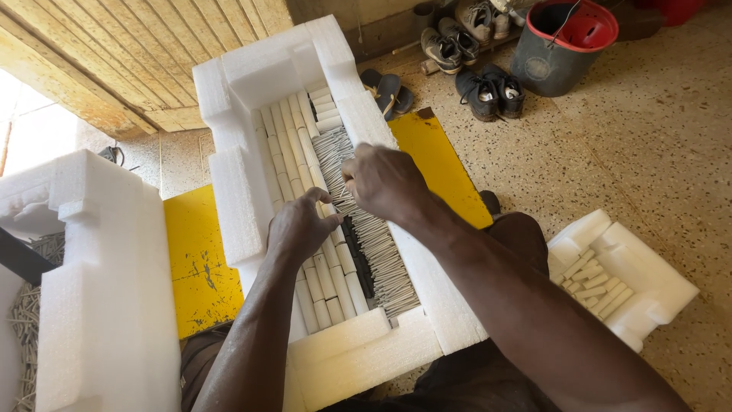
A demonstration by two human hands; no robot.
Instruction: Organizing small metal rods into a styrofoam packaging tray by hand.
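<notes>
While both hands work over the long white foam tray (242, 200), the left hand (299, 227) rests on a row of thick pale paper tubes (293, 149), its fingers (319, 200) curled down around one tube near the middle of the tray. Just beside it, the right hand (383, 181) hovers over a dense bundle of thin grey sticks (379, 246) that fills the tray's right channel; its fingers (349, 177) are pinched together at the sticks' upper part, though what exactly they grip is hidden. Under the tray lies a yellow board (200, 267) on the speckled floor (648, 145). To the right, well apart, sits a smaller foam piece (648, 284) holding short tubes (591, 281). Another large foam block (103, 305) stands at the left. Farther off are dark shoes (489, 90) and a grey bucket (543, 67) with a red rim.
</notes>
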